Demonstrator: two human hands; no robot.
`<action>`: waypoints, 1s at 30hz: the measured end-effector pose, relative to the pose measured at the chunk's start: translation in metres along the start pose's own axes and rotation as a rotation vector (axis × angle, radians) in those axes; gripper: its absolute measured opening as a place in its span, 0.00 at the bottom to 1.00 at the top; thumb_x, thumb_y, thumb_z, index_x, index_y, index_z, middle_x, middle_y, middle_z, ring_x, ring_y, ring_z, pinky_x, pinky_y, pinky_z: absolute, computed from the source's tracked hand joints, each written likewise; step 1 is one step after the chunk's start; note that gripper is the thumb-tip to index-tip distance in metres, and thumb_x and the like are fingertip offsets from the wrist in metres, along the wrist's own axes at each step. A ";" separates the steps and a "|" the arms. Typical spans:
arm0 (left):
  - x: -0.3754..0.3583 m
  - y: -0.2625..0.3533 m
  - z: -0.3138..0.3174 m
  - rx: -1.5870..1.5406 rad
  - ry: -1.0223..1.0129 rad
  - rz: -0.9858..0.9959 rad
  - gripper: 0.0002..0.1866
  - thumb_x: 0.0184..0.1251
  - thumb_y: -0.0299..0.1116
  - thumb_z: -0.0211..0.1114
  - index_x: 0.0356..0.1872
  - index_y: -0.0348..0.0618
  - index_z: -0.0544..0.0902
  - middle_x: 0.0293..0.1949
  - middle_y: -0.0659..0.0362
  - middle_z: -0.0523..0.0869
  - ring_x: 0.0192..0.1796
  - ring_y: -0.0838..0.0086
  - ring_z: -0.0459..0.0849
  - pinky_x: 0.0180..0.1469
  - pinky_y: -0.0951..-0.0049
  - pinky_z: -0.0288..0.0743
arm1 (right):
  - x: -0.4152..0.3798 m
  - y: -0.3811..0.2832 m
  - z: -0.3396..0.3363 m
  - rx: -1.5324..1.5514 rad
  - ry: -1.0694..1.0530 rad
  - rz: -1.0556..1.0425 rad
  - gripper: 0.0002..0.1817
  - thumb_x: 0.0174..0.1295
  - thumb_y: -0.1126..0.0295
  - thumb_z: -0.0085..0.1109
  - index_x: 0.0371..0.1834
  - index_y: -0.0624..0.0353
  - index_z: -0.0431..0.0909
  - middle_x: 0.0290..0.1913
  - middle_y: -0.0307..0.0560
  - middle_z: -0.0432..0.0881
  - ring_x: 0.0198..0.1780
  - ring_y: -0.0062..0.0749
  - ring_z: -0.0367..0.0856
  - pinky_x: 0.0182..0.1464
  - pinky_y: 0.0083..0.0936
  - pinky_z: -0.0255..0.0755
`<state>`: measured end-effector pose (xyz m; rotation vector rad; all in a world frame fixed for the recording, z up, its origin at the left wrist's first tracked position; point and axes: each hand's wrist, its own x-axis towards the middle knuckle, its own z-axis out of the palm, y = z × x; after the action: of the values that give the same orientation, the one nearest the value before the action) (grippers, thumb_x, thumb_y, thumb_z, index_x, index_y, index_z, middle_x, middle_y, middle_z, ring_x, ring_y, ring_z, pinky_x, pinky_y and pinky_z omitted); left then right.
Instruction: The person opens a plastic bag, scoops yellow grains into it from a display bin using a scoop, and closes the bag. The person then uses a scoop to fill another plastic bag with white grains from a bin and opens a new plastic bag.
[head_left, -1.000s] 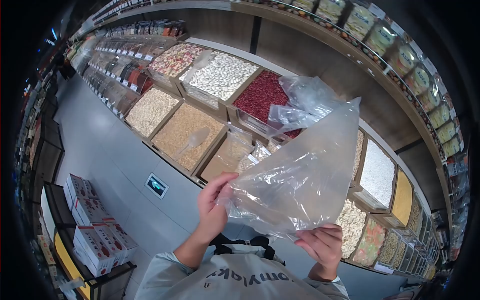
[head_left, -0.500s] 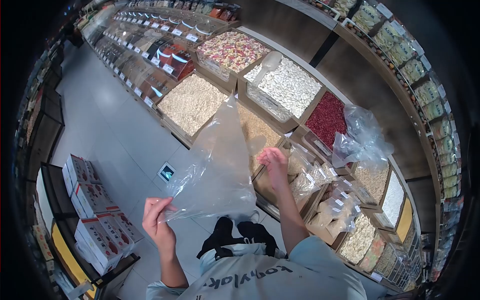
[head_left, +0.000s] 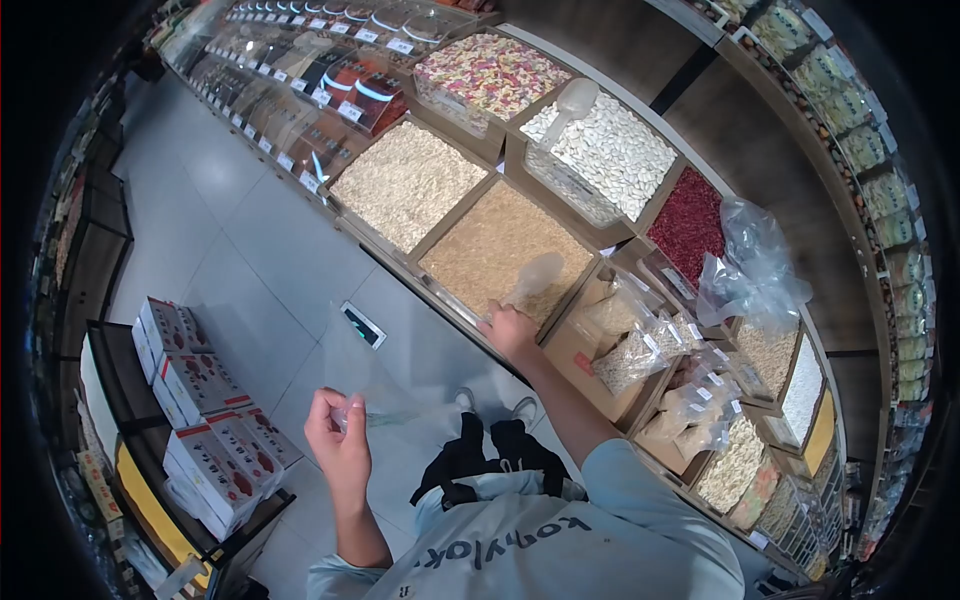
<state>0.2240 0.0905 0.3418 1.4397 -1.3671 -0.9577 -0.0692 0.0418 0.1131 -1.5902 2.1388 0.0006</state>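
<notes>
A thin clear plastic bag [head_left: 385,385] hangs from my left hand [head_left: 338,430], whose fingers are closed on its edge, over the grey floor. My right hand [head_left: 512,330] is at the front edge of a bin of tan grain [head_left: 500,235]. Its fingers are closed around the handle end of a clear scoop [head_left: 537,275], whose bowl lies on the grain.
Beside it are bins of pale flakes [head_left: 405,185], white beans [head_left: 615,150] and red beans [head_left: 690,225]. Bagged goods [head_left: 640,355] sit to the right, with a crumpled clear bag [head_left: 750,265] behind. Stacked white boxes [head_left: 215,440] stand at left.
My right hand has moved down to the scoop handle and closed on it. The bag has swung lower and to the left with my left hand, uncovering the tan grain.
</notes>
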 end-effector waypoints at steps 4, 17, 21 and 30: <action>0.003 -0.010 0.002 0.038 -0.065 -0.044 0.15 0.71 0.26 0.64 0.25 0.37 0.69 0.22 0.66 0.67 0.28 0.83 0.62 0.30 0.77 0.56 | -0.002 0.005 0.012 -0.015 0.088 0.004 0.26 0.67 0.46 0.59 0.58 0.52 0.75 0.48 0.56 0.84 0.48 0.52 0.87 0.47 0.47 0.81; 0.023 -0.002 0.023 0.220 -0.225 0.026 0.18 0.59 0.25 0.73 0.25 0.34 0.68 0.23 0.56 0.68 0.26 0.70 0.65 0.31 0.71 0.62 | -0.041 0.064 -0.059 0.237 0.684 0.134 0.19 0.69 0.61 0.61 0.60 0.53 0.74 0.42 0.58 0.86 0.38 0.55 0.87 0.38 0.47 0.80; 0.023 0.003 0.038 0.263 -0.256 0.146 0.18 0.59 0.24 0.73 0.24 0.33 0.69 0.24 0.53 0.70 0.25 0.63 0.66 0.31 0.68 0.63 | -0.063 0.080 -0.106 0.361 0.602 0.113 0.18 0.70 0.65 0.59 0.61 0.55 0.73 0.44 0.64 0.85 0.35 0.56 0.87 0.37 0.47 0.80; -0.006 0.016 0.081 0.345 -0.361 0.374 0.15 0.69 0.26 0.65 0.22 0.31 0.75 0.23 0.48 0.74 0.24 0.54 0.72 0.28 0.59 0.63 | -0.101 0.113 -0.090 0.806 0.697 0.128 0.19 0.71 0.63 0.61 0.62 0.56 0.78 0.36 0.53 0.87 0.28 0.35 0.85 0.29 0.30 0.78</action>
<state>0.1421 0.0894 0.3332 1.2206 -2.0652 -0.7829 -0.1830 0.1456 0.1994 -1.0248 2.2319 -1.3590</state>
